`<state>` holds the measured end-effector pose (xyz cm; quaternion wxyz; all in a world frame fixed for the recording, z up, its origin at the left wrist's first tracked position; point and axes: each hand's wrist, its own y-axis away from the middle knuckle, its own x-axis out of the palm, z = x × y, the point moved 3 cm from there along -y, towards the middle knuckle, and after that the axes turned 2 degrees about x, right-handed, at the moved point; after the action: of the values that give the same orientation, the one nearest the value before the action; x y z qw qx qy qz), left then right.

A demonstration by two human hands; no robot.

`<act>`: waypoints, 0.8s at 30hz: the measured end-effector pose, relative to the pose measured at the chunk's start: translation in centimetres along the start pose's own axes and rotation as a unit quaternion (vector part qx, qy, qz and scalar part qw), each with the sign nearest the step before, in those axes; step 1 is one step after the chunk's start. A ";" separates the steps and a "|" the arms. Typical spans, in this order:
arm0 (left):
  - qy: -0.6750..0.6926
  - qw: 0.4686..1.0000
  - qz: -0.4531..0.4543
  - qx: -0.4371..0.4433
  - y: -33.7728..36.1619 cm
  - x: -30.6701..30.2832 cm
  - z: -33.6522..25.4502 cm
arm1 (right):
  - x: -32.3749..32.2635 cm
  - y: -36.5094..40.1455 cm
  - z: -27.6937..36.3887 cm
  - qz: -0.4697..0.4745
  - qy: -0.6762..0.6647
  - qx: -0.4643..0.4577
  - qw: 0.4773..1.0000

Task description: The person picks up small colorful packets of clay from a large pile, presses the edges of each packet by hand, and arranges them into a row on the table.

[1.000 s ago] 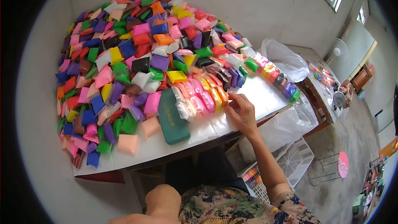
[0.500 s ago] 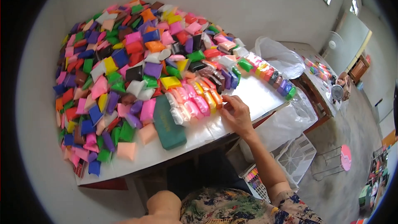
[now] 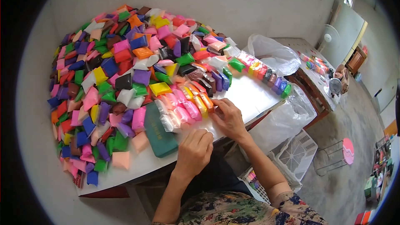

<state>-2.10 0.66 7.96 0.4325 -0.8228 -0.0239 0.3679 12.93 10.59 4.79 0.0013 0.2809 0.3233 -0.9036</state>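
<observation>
My right hand [image 3: 228, 120] is at the right end of neat rows of small soft packets, with curled fingers and thumb on an orange packet [image 3: 206, 101]. Beside it are yellow packets [image 3: 199, 105], pink packets [image 3: 191, 109] and clear-wrapped white packets [image 3: 168, 121]. My left hand [image 3: 195, 152] is closed just in front of these rows, at the table edge; whatever its fingers hold, if anything, is hidden. Left of the rows lies a dark green box [image 3: 160, 135], flat on the white tabletop [image 3: 246, 100].
A large heap of coloured packets [image 3: 125, 56] covers the back and left. Another packet row [image 3: 266, 77] runs along the right. Beyond are plastic bags [image 3: 275, 56], a second table [image 3: 310, 54], white crates [image 3: 293, 156] and a pink-topped stool [image 3: 348, 151].
My left hand has come up from near my body to the front of the packet rows. My right hand stays at the orange packets. The view has shifted slightly.
</observation>
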 end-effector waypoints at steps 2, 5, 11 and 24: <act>-0.006 1.000 0.015 -0.004 0.1 0.5 0.8 | -0.1 -0.1 0.2 0.003 -0.004 0.003 1.000; -0.001 1.000 0.027 -0.007 0.0 1.0 1.7 | -0.2 -0.1 0.4 0.003 -0.004 0.000 1.000; -0.025 0.999 0.030 -0.005 0.4 1.8 2.2 | -0.3 -0.1 0.5 0.008 0.000 0.010 1.000; -0.036 0.998 0.045 -0.009 0.7 1.8 2.2 | -3.0 -0.2 -0.6 0.019 -0.100 0.078 0.992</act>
<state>-2.37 2.37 5.68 0.4070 -0.8132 -0.0051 0.4160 15.70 10.60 6.03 0.0288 0.1946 0.2450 -0.9494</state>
